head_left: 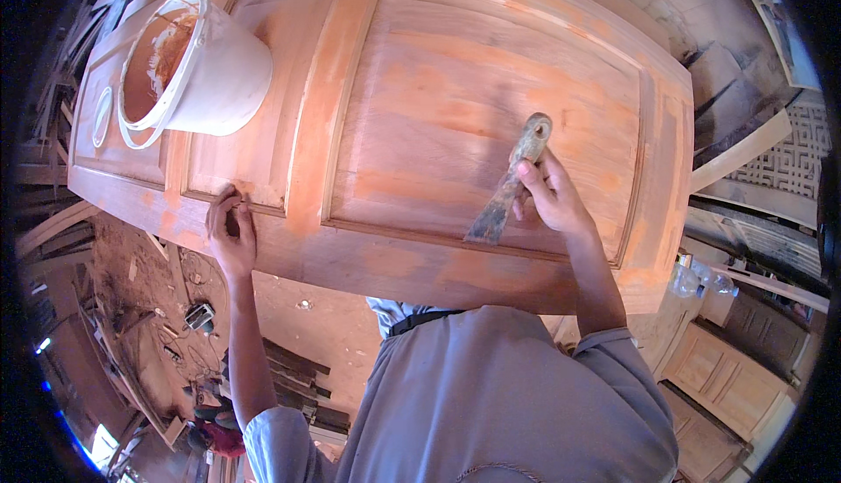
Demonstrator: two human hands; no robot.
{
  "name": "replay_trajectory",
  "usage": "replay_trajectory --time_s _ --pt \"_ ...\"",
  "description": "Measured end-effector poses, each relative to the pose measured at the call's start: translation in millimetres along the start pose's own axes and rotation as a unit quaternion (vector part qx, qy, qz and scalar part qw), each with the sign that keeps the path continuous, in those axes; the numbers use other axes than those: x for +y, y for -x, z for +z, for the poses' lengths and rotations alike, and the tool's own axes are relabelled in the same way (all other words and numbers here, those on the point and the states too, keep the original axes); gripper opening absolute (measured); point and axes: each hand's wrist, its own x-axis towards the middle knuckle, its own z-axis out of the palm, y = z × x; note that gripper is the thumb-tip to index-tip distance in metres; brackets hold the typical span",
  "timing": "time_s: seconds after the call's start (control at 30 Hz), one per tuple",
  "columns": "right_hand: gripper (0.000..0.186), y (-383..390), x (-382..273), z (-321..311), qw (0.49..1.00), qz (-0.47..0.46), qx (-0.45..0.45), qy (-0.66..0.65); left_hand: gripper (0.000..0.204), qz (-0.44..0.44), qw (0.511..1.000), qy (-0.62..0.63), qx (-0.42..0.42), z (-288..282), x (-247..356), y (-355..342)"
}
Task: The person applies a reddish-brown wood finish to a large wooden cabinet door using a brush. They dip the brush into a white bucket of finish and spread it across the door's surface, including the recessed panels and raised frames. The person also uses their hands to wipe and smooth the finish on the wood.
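Note:
A wooden panel door (394, 260) lies flat before me, with orange filler smeared over its panels and frame. In my right hand (554, 192) is a putty knife (517, 176), gripped at the handle; its stained blade slants down to the left, over the near edge of the large panel. My left hand (233, 229) touches the near moulding of a smaller panel, fingers curled and thumb close to the fingertips. Whatever it pinches, if anything, is too small to tell. Beyond that hand, a white bucket (223, 80) lies tipped on its side, orange filler coating its inside.
A pale round lid or ring (102, 117) rests on the door left of the bucket. Plastic bottles (692, 280) stand past the door's right end. Finished wooden panels (727, 373) lean at lower right. Dark slats (293, 387) and wood scraps lie on the floor at left.

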Motion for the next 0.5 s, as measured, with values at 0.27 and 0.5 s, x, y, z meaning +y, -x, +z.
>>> replay_trajectory --time_s 0.27,0.5 --pt "0.03 12.6 11.1 -10.2 0.996 0.037 -0.013 0.074 0.018 0.014 1.0 -0.006 -0.003 1.5 -1.2 -2.3" --pt "0.028 19.8 4.1 -30.5 0.998 0.006 -0.006 0.068 0.02 -0.005 1.0 0.006 -0.013 2.4 -5.7 1.2"
